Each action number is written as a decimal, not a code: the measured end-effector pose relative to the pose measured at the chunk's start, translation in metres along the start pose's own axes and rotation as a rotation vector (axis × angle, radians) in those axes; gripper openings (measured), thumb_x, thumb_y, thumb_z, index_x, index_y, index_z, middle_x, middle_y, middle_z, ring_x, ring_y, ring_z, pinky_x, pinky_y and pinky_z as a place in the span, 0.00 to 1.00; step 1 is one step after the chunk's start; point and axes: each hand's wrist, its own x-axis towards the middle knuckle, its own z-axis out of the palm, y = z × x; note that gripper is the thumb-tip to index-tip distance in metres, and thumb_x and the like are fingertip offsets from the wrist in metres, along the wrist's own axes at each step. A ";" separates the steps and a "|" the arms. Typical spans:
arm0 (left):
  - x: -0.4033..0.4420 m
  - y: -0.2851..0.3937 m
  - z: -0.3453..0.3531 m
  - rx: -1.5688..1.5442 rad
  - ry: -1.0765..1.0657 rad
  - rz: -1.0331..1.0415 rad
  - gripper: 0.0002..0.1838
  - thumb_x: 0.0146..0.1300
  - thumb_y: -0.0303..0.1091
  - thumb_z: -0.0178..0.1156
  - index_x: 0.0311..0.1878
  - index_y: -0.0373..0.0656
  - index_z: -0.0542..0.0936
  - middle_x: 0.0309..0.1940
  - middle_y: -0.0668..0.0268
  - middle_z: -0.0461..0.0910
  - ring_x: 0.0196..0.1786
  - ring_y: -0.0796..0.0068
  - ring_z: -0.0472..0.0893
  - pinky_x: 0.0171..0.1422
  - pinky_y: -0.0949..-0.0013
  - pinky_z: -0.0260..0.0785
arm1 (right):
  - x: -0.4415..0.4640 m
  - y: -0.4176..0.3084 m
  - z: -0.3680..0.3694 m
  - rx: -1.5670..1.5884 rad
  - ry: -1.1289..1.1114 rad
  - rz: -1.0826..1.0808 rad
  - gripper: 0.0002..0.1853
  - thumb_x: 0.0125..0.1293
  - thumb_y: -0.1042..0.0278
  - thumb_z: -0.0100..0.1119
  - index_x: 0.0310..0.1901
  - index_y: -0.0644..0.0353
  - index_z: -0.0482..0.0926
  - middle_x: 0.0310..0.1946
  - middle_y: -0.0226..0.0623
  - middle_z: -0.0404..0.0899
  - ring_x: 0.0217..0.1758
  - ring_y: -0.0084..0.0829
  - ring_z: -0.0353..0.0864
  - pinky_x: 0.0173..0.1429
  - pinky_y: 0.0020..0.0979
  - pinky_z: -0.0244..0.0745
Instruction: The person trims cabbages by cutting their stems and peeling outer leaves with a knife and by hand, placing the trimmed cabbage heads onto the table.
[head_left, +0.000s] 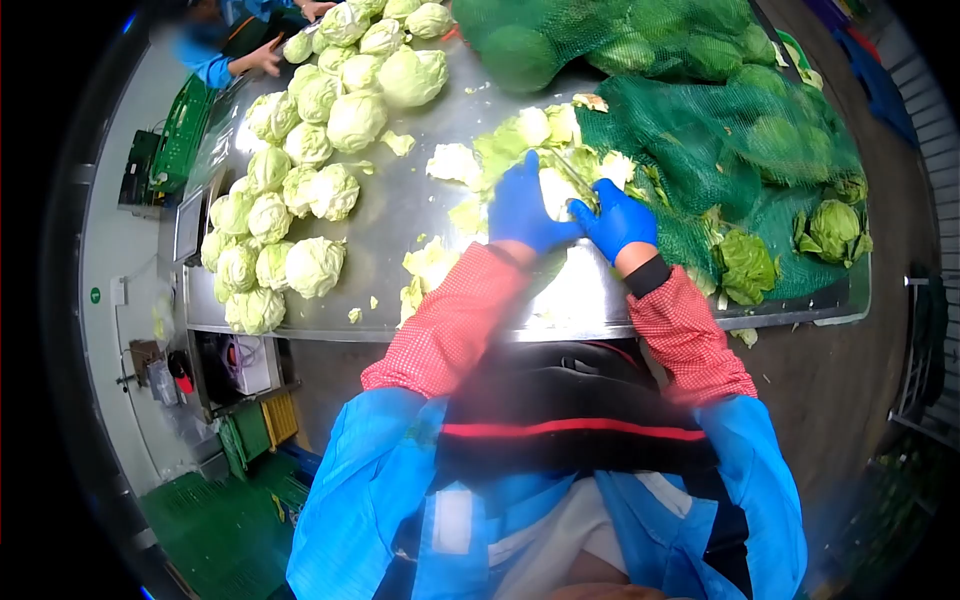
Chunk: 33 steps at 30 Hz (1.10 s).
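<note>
My left hand (529, 208), in a blue glove, curves along the left side of a pale cabbage (556, 190), fingers pointing up the table and thumb toward me. Much of that cabbage is hidden by my hands. Close on its right, my right hand (618, 219), also gloved in blue, is closed around what looks like a knife (574, 171); only a thin blade shows, slanting up and left over the leaves. Loose pale outer leaves (500, 150) lie beyond and around both hands.
Several peeled cabbages (318, 265) are piled on the left of the metal table (390, 215). Green net sacks (690, 120) of cabbages cover the right side, with a leafy green cabbage (833, 230) near the edge. Another person's hand (262, 57) touches the pile at the far left.
</note>
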 end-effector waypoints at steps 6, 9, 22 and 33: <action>-0.016 -0.017 0.007 -0.099 -0.032 0.138 0.66 0.35 0.55 0.75 0.73 0.40 0.46 0.69 0.41 0.53 0.72 0.43 0.53 0.74 0.50 0.49 | 0.040 0.004 0.016 0.034 0.026 0.042 0.25 0.59 0.51 0.60 0.55 0.52 0.72 0.47 0.45 0.80 0.47 0.49 0.79 0.49 0.43 0.75; -0.027 -0.015 0.005 -0.141 0.076 0.160 0.64 0.35 0.50 0.77 0.73 0.42 0.49 0.66 0.42 0.57 0.70 0.44 0.56 0.72 0.50 0.52 | 0.053 0.028 0.038 0.053 0.073 0.050 0.20 0.58 0.52 0.60 0.50 0.53 0.74 0.44 0.45 0.80 0.45 0.50 0.79 0.47 0.44 0.74; -0.037 -0.067 -0.019 -2.032 -0.101 -0.414 0.36 0.63 0.46 0.60 0.72 0.52 0.57 0.64 0.62 0.67 0.66 0.59 0.67 0.66 0.56 0.65 | 0.033 0.051 0.031 -0.018 0.059 0.076 0.23 0.58 0.50 0.62 0.53 0.48 0.73 0.43 0.44 0.81 0.42 0.47 0.81 0.44 0.42 0.76; -0.030 -0.050 -0.029 -1.362 0.108 -0.233 0.39 0.61 0.41 0.62 0.72 0.47 0.55 0.65 0.58 0.62 0.64 0.66 0.67 0.66 0.64 0.63 | -0.013 -0.041 -0.025 0.368 0.200 -0.505 0.25 0.56 0.53 0.63 0.57 0.44 0.75 0.43 0.35 0.80 0.37 0.42 0.82 0.40 0.35 0.78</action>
